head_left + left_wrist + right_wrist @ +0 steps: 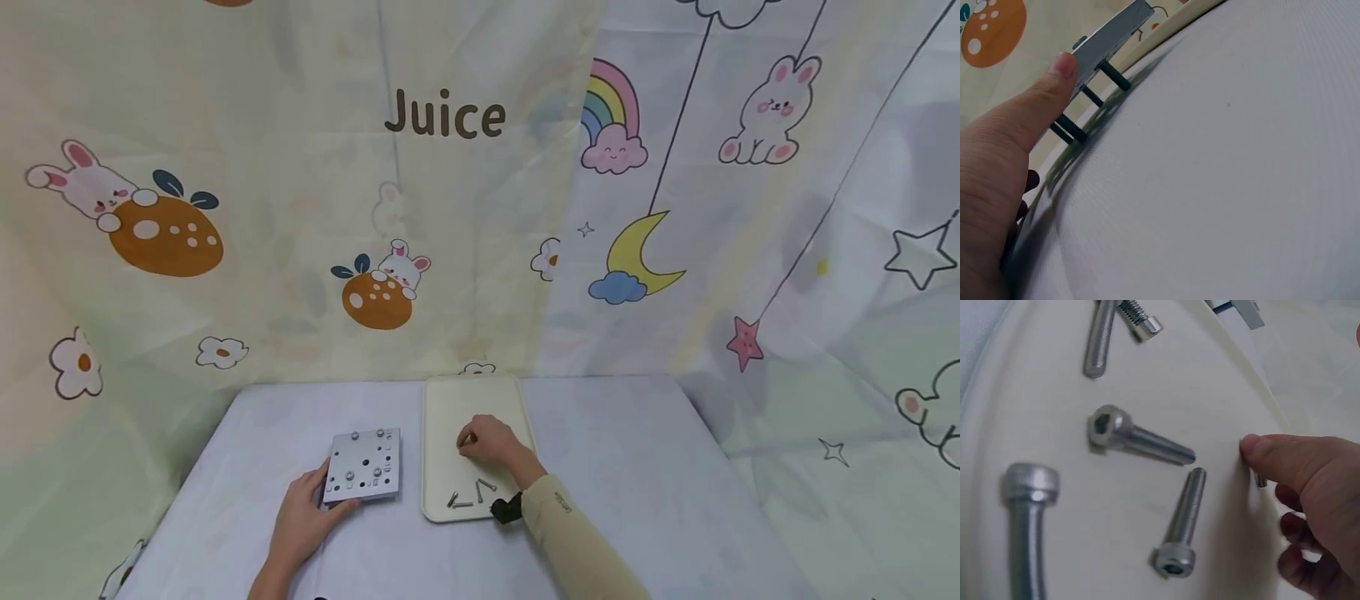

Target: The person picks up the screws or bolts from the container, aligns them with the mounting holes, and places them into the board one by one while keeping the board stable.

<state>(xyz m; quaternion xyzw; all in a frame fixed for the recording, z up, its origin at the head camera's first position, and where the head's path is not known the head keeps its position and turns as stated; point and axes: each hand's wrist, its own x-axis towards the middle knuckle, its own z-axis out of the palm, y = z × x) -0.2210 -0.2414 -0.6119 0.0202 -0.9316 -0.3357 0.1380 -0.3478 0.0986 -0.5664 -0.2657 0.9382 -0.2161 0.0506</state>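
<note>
On the table's left half, a silver metal plate (347, 458) with drilled holes carries several socket-head screws. My left hand (303, 512) grips it by the near left corner, thumb along the front edge. From the left wrist view, threaded screw shanks (1114, 74) stick out below the plate and hold it raised over the cloth. My right hand (491, 440) is over the middle of the cream tray (441, 400), pinching a small screw between thumb and fingers; its threaded end (1261, 480) shows under the fingertips. Several loose socket-head screws (1147, 442) lie in the tray's near part.
A white cloth (615, 433) covers the table. Behind and beside it hang printed curtains (465, 192) with cartoon rabbits. The tray's low rim (424, 467) stands between the plate and the right hand. A black wrist camera (506, 509) hangs over the tray's near right corner.
</note>
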